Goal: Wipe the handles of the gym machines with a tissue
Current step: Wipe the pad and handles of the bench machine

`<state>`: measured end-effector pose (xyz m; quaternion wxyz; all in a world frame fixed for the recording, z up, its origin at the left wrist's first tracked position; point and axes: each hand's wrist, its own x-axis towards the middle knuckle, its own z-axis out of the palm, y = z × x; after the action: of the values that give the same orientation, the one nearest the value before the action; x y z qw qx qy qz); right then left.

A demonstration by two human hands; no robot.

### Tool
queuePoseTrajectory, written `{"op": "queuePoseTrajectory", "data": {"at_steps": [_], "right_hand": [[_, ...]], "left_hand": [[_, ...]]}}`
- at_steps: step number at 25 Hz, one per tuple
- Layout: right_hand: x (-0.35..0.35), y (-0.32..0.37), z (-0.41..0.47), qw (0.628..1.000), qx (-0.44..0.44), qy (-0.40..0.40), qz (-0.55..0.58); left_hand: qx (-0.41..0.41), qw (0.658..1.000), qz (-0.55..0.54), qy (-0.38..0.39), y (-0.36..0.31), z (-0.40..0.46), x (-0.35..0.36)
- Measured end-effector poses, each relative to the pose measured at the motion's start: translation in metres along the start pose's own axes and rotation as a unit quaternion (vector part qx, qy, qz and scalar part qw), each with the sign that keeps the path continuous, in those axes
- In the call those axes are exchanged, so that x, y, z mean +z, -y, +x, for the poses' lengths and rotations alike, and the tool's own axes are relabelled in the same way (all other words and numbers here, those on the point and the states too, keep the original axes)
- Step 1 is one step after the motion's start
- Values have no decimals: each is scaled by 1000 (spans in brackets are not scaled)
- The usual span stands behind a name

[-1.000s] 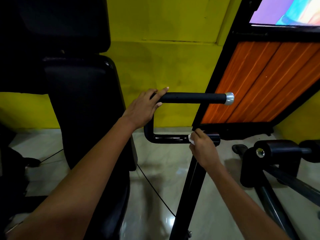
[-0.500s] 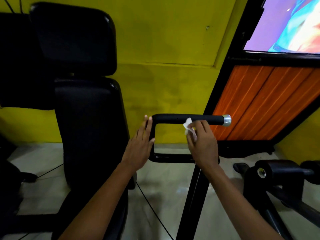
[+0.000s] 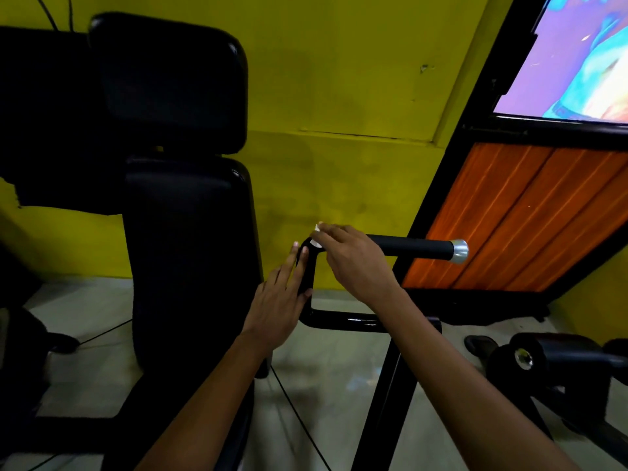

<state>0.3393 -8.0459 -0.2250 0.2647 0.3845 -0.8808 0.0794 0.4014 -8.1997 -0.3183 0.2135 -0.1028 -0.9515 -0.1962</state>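
A yellow wall (image 3: 339,79) is filling the background, a pale glossy floor (image 3: 339,385) is reflecting light, and an orange slatted panel (image 3: 516,215) is leaning under a bright screen (image 3: 577,62).

The handle (image 3: 413,248) juts rightward from its bend; the padded seat back (image 3: 190,253) stands left of it, the slatted panel (image 3: 530,219) behind (roller pad (image 3: 550,358) lower right).

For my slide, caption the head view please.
Right hand wipes handle bend with tissue; left hand steadies it.
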Motion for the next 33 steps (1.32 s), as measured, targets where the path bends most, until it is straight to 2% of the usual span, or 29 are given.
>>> {"op": "queuePoseTrajectory", "data": {"at_steps": [2,8,11,16,21,33], "right_hand": [[-5,-2,-3,1000,-23,6,13],[-2,-8,2,1000,-12,-11,8],[-3,-12,3,1000,-7,1,16],[-4,-13,6,998,16,42,51],[-8,-20,7,994,25,82,68],[-13,-17,5,993,43,91,68]], "left_hand": [[-2,1000,0,4,0,0,-1],[-2,1000,16,9,1,0,-1],[3,996,87,-6,-3,-1,1],[87,979,177,59,-30,-27,26],[27,971,182,152,-41,-37,57],[1,975,181,126,-44,-40,68]]}}
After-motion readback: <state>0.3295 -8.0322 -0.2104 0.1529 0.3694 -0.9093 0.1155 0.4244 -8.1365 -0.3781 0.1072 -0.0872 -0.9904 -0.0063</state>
